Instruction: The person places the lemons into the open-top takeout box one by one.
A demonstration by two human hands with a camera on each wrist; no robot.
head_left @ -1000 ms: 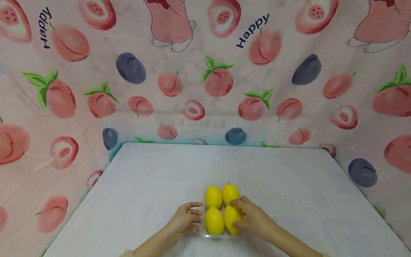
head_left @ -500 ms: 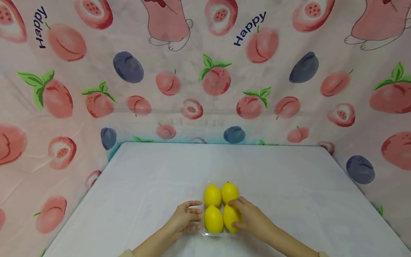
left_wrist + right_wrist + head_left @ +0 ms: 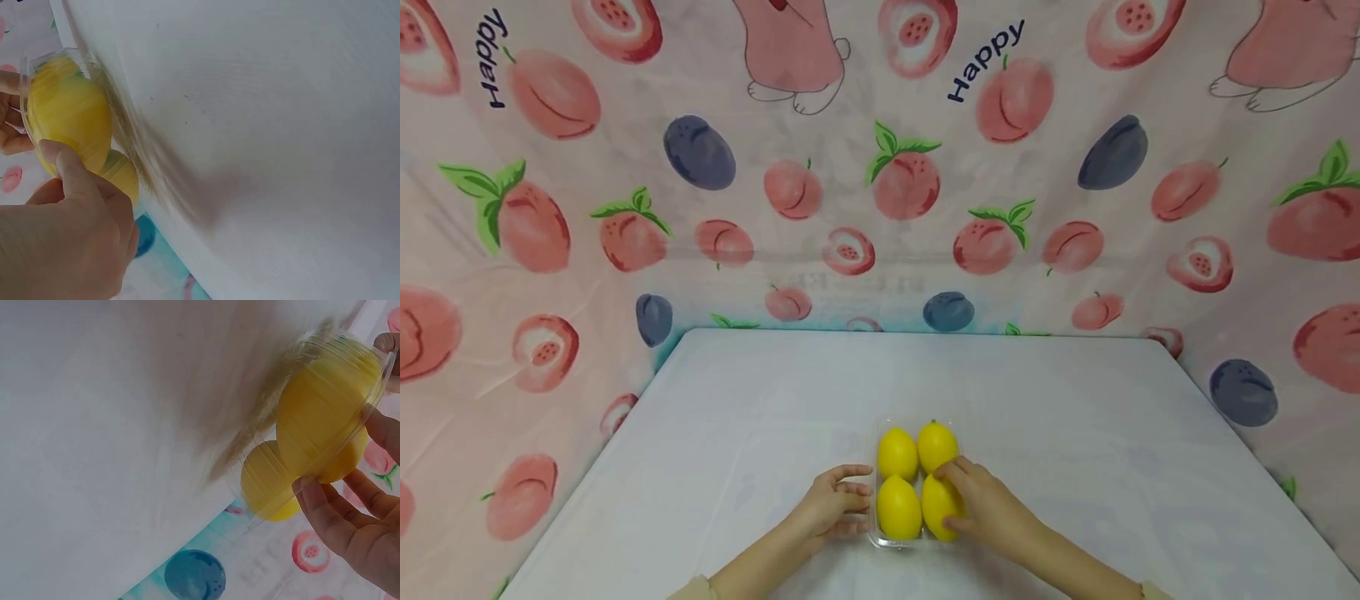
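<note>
Several yellow lemons [image 3: 899, 508] sit in two rows in a clear plastic tray [image 3: 895, 544] near the table's front. My right hand [image 3: 1000, 510] holds the front-right lemon [image 3: 938, 507], thumb at its near end and fingertips over its far end; this lemon is still in the tray. In the right wrist view, the fingers [image 3: 334, 519] curve about the lemon at the tray's rim. My left hand [image 3: 829, 505] rests its extended fingers against the tray's left side. The left wrist view shows the left hand [image 3: 78, 231] beside the tray wall, with part of its fingers hidden.
A white tabletop [image 3: 760, 400] spreads around the tray. Behind and beside it hangs a pink cloth [image 3: 850, 200] printed with peaches, plums and rabbits.
</note>
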